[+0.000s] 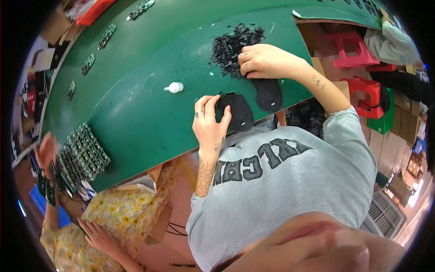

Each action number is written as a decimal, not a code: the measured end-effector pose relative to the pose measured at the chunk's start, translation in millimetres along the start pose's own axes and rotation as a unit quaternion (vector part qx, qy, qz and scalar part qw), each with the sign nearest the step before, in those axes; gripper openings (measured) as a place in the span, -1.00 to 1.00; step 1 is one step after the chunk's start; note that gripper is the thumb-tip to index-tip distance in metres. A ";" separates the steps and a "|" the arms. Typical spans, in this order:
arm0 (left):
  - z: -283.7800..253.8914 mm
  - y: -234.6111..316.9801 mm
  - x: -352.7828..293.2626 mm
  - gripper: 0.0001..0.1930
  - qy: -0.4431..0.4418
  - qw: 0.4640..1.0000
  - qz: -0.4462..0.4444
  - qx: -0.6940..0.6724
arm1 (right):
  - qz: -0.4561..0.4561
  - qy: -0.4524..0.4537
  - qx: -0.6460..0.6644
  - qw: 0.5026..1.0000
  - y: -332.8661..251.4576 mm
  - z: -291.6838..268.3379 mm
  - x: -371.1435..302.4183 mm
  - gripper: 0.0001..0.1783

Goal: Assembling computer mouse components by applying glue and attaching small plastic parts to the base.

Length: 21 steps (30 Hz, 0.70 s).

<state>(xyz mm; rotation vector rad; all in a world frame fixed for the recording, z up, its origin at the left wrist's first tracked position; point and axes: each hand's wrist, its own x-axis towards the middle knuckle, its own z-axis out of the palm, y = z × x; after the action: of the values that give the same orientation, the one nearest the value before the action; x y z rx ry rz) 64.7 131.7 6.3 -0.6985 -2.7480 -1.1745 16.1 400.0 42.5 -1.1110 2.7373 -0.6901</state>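
Observation:
Two flat black sole-shaped pads lie near the table's front edge. My left hand [210,120] has its fingers and thumb curled round the left edge of the nearer black pad [241,115], gripping it. The other black pad [270,96] is to its right, its far end beneath my right hand [271,62]. That hand is closed, fingertips down at the near right side of a heap of small black pieces [233,45]. Whatever its fingers pinch is hidden.
A small white bottle [174,87] lies on the green table [149,113]. Stacked circuit boards [88,152] stand at the left, beside a co-worker in a yellow floral garment [118,204]. Small board clusters [107,36] line the far side. Red stools [353,50] are at the right.

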 end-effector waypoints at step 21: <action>-9.3 -3.5 13.1 -0.64 -0.032 0.998 0.005 -0.059 | 0.024 0.018 0.015 0.999 -4.6 12.9 0.3 -0.85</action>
<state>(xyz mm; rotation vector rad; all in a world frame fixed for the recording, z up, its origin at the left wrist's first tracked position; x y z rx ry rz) 50.4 128.0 13.6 -0.7751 -2.7406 -1.3446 22.3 392.2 33.1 -1.0325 2.7627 -0.7498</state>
